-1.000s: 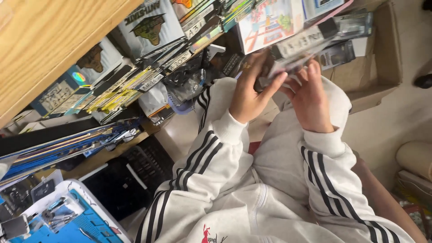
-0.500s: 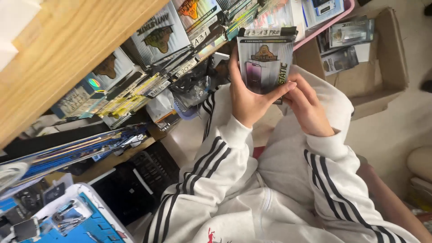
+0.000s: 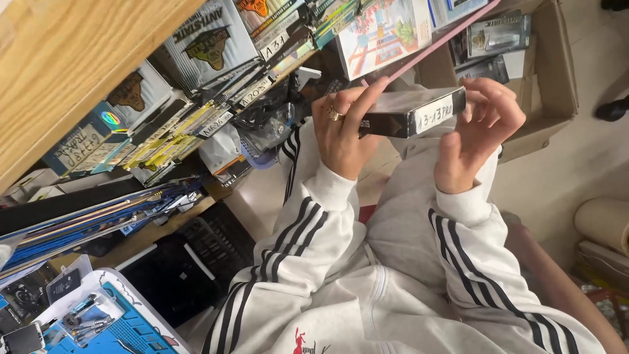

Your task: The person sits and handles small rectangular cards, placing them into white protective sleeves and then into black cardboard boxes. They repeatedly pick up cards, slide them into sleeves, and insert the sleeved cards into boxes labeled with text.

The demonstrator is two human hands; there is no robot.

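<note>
Pale, smooth flooring (image 3: 563, 177) fills the right side of the view, and a light wooden shelf edge (image 3: 72, 59) runs diagonally across the upper left corner. Beneath that wood, flat retail packets (image 3: 196, 98) stand crammed on edge in a long slanting row — many with yellow or white spines, a few showing a dark emblem on grey. An open cardboard box (image 3: 550, 72) sits on the floor at the upper right, holding several dark blister packs (image 3: 498, 36). A pink-edged picture box (image 3: 386, 33) leans just beside it. Lower left, a blue work mat (image 3: 124, 328) carries small metal tools, and a black slatted crate (image 3: 203, 249) lies next to it. A rolled beige item (image 3: 603, 223) rests at the right edge.

Over the lap, clad in white striped sleeves and grey trousers, both hands grip 1 slim dark box (image 3: 413, 111) with a white label on its end. The left hand (image 3: 344, 134), wearing a ring, wraps the box's left end, fingers curled over its top. The right hand (image 3: 475, 134) pinches the labelled end — thumb below, fingers narrowly bent above. The box is held level between them, near the cardboard box.
</note>
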